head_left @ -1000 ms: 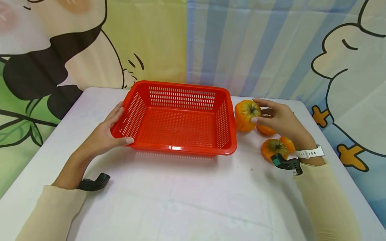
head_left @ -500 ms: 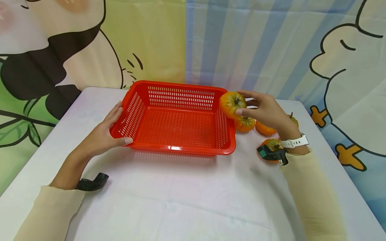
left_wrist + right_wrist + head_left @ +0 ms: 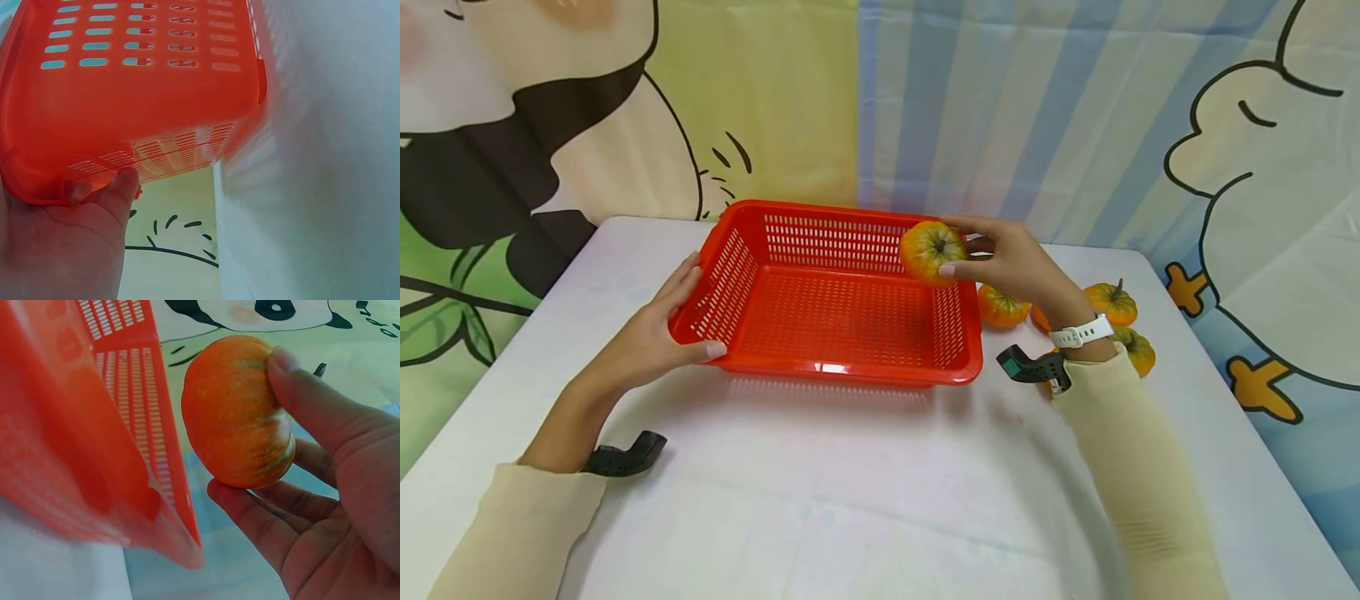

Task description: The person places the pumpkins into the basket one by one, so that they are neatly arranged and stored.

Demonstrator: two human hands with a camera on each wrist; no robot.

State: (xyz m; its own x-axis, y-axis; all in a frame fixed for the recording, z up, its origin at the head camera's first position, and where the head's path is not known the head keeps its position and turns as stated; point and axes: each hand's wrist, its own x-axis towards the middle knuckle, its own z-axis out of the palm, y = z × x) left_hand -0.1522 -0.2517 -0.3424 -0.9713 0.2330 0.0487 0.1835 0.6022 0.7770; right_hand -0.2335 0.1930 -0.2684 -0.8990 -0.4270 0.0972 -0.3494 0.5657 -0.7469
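Right hand [image 3: 1018,260] grasping a squat, ribbed orange-and-green pumpkin [image 3: 929,254], thumb one side, fingers the other; some fingers tucked behind it. Head view puts it over the right back part of the red plastic slotted basket [image 3: 887,373]; right wrist view shows a gap between pumpkin and rim. Height above basket floor: can't tell.

Left hand [image 3: 651,337] gripping the basket's left end, thumb on the front corner, fingers along the outer wall. In left wrist view that hand is cut off at the frame edge.

More on the white-covered table [image 3: 820,500], right side: a round orange pumpkin [image 3: 1002,308] just beside the basket, a stemmed orange pumpkin [image 3: 1112,304], a greenish-orange pumpkin [image 3: 1138,353] partly behind the right forearm. Orange slivers behind the wrist with white watch [image 3: 1081,332] and black wrist device [image 3: 1033,365], too covered to count.
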